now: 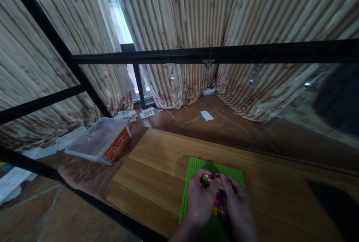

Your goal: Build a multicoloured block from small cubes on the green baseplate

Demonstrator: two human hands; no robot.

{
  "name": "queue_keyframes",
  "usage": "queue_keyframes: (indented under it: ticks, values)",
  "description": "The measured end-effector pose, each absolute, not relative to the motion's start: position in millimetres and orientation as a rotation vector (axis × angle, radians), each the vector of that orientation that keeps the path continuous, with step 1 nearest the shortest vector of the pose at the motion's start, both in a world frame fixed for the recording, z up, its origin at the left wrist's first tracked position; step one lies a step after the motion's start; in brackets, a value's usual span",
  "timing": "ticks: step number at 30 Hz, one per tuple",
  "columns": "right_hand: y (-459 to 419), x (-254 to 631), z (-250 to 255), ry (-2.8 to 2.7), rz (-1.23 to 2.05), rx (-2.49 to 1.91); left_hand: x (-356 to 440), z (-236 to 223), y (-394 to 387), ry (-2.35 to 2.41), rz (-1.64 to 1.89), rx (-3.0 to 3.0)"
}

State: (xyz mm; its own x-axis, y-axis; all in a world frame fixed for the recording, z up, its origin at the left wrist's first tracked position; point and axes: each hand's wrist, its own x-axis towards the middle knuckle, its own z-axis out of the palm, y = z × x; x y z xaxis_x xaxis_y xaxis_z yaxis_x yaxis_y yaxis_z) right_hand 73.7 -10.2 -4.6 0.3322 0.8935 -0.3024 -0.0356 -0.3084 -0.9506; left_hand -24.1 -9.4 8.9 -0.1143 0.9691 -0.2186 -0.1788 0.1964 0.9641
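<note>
A green studded baseplate (193, 165) lies on the wooden board. Over it, my left hand (199, 199) and my right hand (238, 206) come together around a block of small multicoloured toy bricks (220, 204). Red, orange, yellow, purple and white studs show between the hands. The fingers of my left hand are curled around the block's upper left part, thumb on top. My right hand's fingertips pinch at its upper right edge, beside the left thumb. The fingers hide much of the block. Whether it is joined to the baseplate cannot be told.
A wooden board (157, 160) extends left and right of the baseplate. A clear plastic box (95, 141) with an orange label stands at its left. A black metal bar (185, 56) crosses beyond, before long curtains (190, 14). Papers (206, 115) lie on the tiled floor.
</note>
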Motion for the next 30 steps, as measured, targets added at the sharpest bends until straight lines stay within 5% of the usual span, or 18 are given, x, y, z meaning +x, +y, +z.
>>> queue_keyframes:
  ticks: [30]
  values:
    - [-12.1, 74.6, -3.5, -0.741, 1.16, -1.638, -21.0, 4.2, -10.8, 1.254, 1.241, 0.804]
